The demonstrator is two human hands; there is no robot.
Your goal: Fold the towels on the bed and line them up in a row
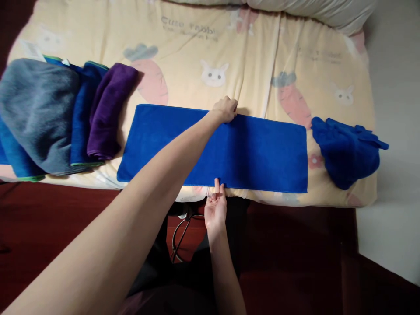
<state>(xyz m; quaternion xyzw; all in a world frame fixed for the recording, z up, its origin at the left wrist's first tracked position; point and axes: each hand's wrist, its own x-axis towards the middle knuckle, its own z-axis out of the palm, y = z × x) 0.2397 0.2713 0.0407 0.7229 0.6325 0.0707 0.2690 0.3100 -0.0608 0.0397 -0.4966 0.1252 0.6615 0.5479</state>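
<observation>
Tension the flat blue cloth [275,151] evenly: left hand [225,109] pinching its far edge, right hand [215,211] at its near edge, pinch unclear.

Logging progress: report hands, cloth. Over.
Left hand curled at far edge of blue cloth; right hand palm-up at near edge. Cloth spread out. Left forearm crosses over it.

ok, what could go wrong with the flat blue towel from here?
Ends may sag or wrinkle: the left hand and right hand are both near mid-length of the blue towel, neither at its ends.
Its near edge lies close to the edge of the bed, so it could slip off.
The crumpled blue cloth sits close to its right end and might get snagged.
</observation>
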